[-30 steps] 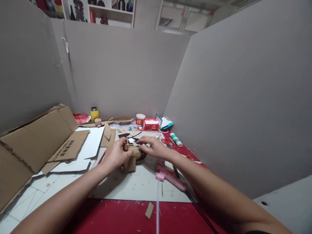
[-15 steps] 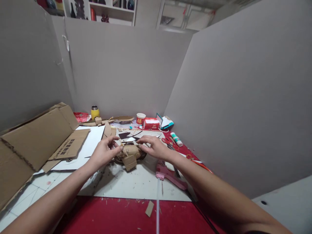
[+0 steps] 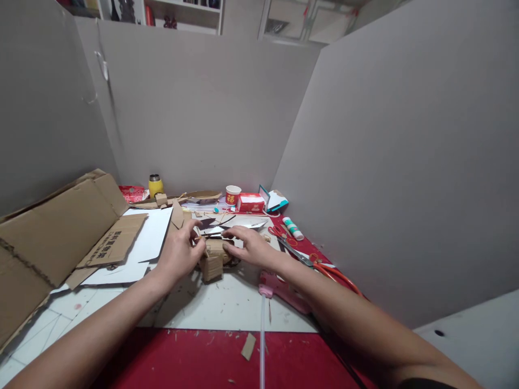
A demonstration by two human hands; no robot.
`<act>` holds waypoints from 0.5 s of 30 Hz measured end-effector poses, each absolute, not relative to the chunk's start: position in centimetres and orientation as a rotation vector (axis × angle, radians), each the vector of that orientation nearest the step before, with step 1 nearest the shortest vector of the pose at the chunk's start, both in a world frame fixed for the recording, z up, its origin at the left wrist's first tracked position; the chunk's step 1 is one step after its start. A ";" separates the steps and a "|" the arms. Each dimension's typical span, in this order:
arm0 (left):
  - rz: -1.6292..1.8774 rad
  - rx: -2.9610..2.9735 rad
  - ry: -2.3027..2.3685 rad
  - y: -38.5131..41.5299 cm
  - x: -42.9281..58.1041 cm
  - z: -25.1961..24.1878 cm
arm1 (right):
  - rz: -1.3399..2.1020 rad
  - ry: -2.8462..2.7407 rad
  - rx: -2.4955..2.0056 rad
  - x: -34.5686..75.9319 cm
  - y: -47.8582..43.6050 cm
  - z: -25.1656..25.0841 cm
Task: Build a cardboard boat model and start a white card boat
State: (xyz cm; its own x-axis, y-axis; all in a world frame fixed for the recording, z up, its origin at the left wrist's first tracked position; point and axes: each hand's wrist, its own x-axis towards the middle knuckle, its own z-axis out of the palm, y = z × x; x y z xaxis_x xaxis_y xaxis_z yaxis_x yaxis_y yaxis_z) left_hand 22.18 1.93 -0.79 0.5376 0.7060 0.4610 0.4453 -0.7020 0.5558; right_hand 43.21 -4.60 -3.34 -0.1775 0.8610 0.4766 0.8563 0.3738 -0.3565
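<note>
One cardboard piece [image 3: 215, 247], long axis crosswise, sits between the curled left hand [image 3: 179, 252] and right hand [image 3: 252, 247], its square tab [image 3: 212, 269] jutting personward; whether either grips, I cannot tell.

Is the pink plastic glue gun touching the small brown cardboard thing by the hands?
Apart. The head view shows a bare patch of flat white board between the pink plastic glue gun and the small brown cardboard thing.
</note>
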 end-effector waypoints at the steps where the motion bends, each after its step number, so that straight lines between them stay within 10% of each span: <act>1: 0.964 2.430 0.961 1.9 22.2 -0.8 | 0.016 -2.027 -1.484 43.1 -4.7 -3.4; 15: 0.716 2.711 1.191 1.9 23.5 -0.2 | 0.049 -2.067 -1.474 43.0 -4.9 -3.5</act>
State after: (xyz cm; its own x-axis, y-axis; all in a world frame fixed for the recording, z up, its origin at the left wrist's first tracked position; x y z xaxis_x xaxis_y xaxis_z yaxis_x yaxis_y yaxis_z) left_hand 23.50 1.86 -0.20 0.5847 0.7166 0.3804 0.6718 -0.6905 0.2681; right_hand 43.00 -4.87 -3.49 -0.2092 0.8728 0.4410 0.8508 0.3848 -0.3579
